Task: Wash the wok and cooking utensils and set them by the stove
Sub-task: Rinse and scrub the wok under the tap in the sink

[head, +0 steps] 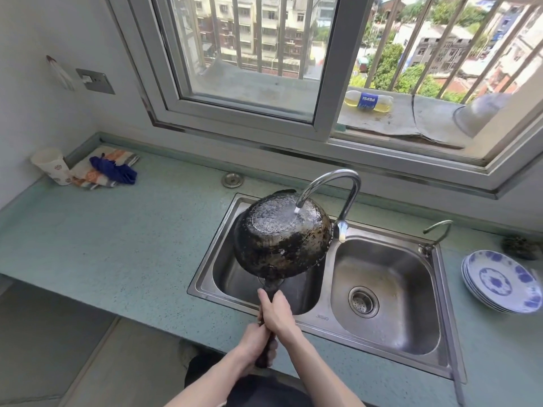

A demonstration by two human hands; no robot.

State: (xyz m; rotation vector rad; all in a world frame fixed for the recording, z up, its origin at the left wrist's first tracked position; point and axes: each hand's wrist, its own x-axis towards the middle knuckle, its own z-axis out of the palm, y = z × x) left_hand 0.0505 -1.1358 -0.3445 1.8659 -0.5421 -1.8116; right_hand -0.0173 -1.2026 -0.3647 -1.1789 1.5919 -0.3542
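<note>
A blackened wok (282,233) is held upside down over the left basin of the steel double sink (326,318), its sooty bottom facing up. Water runs from the curved faucet (338,183) onto the wok's flat base. Both hands grip the dark handle. My right hand (274,314) holds it near the wok. My left hand (258,345) holds it lower, near the handle's end. No other cooking utensils are in view.
A stack of blue-patterned plates (502,282) sits right of the sink. A small second tap (435,233) stands behind the right basin. At the counter's far left lie a paper cup (53,165), a striped cloth (100,171) and a blue rag (113,170). A Pepsi bottle (367,101) lies on the window ledge.
</note>
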